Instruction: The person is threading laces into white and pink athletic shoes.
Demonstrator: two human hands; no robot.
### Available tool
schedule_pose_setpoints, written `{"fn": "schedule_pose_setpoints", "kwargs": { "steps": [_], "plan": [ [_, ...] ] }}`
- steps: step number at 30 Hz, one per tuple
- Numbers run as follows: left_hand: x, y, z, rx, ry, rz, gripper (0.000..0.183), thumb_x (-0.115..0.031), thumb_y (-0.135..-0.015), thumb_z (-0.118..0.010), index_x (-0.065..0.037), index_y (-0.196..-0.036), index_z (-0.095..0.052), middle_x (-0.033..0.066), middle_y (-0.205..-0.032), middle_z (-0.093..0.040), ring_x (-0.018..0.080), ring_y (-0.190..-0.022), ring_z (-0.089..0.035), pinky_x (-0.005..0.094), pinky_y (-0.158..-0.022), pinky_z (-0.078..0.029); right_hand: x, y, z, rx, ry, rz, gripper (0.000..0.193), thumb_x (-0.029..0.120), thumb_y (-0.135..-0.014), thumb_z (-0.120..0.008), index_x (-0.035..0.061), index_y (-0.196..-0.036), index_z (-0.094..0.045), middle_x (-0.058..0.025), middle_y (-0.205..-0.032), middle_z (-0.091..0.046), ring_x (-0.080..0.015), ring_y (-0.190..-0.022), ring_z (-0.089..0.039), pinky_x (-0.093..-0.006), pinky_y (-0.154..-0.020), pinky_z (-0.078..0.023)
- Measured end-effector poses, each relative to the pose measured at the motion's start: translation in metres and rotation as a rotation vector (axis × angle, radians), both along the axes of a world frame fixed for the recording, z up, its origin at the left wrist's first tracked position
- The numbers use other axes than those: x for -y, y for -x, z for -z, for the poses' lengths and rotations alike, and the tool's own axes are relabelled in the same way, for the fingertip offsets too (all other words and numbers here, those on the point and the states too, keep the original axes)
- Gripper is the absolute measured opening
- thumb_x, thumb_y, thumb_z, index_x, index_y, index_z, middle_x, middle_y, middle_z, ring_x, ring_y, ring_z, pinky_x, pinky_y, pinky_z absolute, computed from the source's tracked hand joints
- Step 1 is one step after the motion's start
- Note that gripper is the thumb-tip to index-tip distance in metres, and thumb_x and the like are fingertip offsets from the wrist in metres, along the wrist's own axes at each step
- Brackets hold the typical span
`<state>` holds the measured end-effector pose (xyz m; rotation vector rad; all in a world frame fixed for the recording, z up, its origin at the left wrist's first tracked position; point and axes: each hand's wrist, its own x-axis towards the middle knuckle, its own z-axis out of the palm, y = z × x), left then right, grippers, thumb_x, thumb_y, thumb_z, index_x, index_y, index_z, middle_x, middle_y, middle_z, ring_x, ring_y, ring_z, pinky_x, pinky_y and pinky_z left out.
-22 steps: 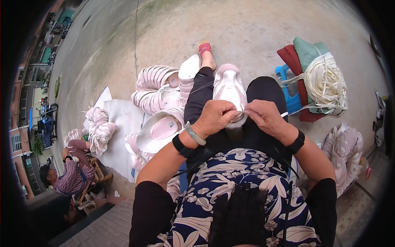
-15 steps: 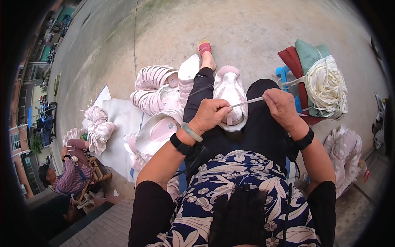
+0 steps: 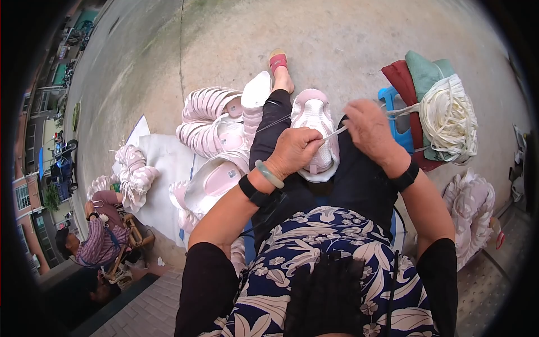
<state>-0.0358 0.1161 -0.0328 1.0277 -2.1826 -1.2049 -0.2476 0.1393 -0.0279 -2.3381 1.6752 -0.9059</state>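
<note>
A white and pink shoe upper (image 3: pixel 312 115) rests between my knees, its toe end away from me. Over its near half, my left hand (image 3: pixel 295 150) is closed, with thumb and fingers pinching a flat white shoelace (image 3: pixel 336 133). From that pinch the shoelace runs a short way toward my right hand (image 3: pixel 371 133), which is raised over my right thigh. Motion smears the right fingers, so I cannot see whether they grip the lace. Beyond the right hand, a thick hank of white laces (image 3: pixel 448 119) hangs over green and red cloth.
Stacked pink and white uppers (image 3: pixel 210 121) lie left of my leg, with another open upper (image 3: pixel 222 181) nearer me. A tied bundle (image 3: pixel 136 174) sits on a white sheet (image 3: pixel 163 191). At right are a blue stool (image 3: pixel 400 135) and more uppers (image 3: pixel 469 216). A person (image 3: pixel 104 241) sits far left.
My right hand has shifted a little left and up, its fingers now blurred. The lace, formerly stretched between both hands, shows a shorter span. My left hand has moved slightly right.
</note>
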Motion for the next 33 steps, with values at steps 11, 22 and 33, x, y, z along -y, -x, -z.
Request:
{"fn": "schedule_pose_setpoints", "kwargs": {
  "steps": [11,22,33],
  "plan": [
    [0.015,-0.006,0.017,0.156,0.313,-0.01,0.013,-0.012,-0.073,-0.068,-0.003,-0.081,-0.062,0.0124,-0.072,-0.06,0.028,-0.066,-0.061,0.034,-0.057,-0.048,0.007,-0.021,0.022,0.41,-0.651,-0.243,0.014,0.01,-0.079,-0.057,0.0035,-0.09,-0.064,-0.0165,-0.076,-0.062,-0.0324,-0.069,-0.061,-0.0371,-0.062,-0.048],
    [0.024,0.004,0.033,0.175,0.287,-0.194,0.015,-0.012,-0.072,-0.068,-0.003,-0.079,-0.058,0.0114,-0.071,-0.056,0.0298,-0.065,-0.058,0.0359,-0.057,-0.046,0.004,-0.032,0.04,0.123,-0.364,-0.035,0.009,0.01,-0.081,-0.051,0.0054,-0.076,-0.057,-0.0156,-0.074,-0.057,-0.0347,-0.068,-0.059,-0.043,-0.06,-0.047],
    [0.02,0.004,0.041,0.254,0.383,-0.142,0.015,-0.012,-0.076,-0.065,-0.003,-0.083,-0.055,0.0132,-0.076,-0.055,0.0315,-0.067,-0.058,0.0382,-0.057,-0.047,0.005,-0.037,0.044,0.129,-0.304,0.008,0.006,0.009,-0.08,-0.052,0.0052,-0.077,-0.055,-0.0147,-0.074,-0.055,-0.0342,-0.068,-0.058,-0.043,-0.059,-0.046]
  ]
}}
